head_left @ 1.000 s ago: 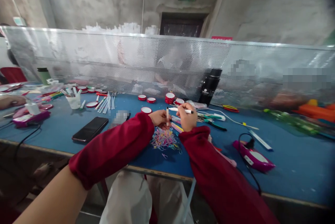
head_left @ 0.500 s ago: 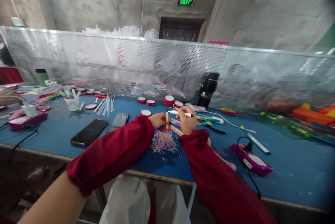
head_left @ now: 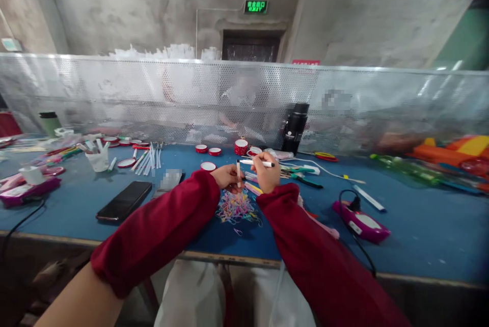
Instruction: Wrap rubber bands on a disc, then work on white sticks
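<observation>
My left hand (head_left: 226,177) pinches a short, pale, flat stick (head_left: 239,176) upright; its top end looks dark. In my right hand (head_left: 267,173) is a slim white marker pen (head_left: 247,162) with a black end, held level like a writing tool. Its left end meets or nearly meets the upper part of the stick; contact is too small to make out. Just below my hands lies a loose pile of small, thin, multicoloured bands (head_left: 236,207). Several pink and yellow strips (head_left: 252,188) lie between my wrists, partly hidden by my right hand.
Left on the blue table are a black phone (head_left: 124,201), white sticks (head_left: 148,159) and a cup of pens (head_left: 98,159). Red-rimmed tape rolls (head_left: 208,166), a black bottle (head_left: 295,128), green-handled pliers (head_left: 307,179) and a purple corded device (head_left: 362,221) lie around. A perforated metal screen (head_left: 183,98) stands behind.
The camera view has turned and levelled slightly, so most things appear further left. Both hands keep their hold on the stick and the marker pen, with almost the same pose.
</observation>
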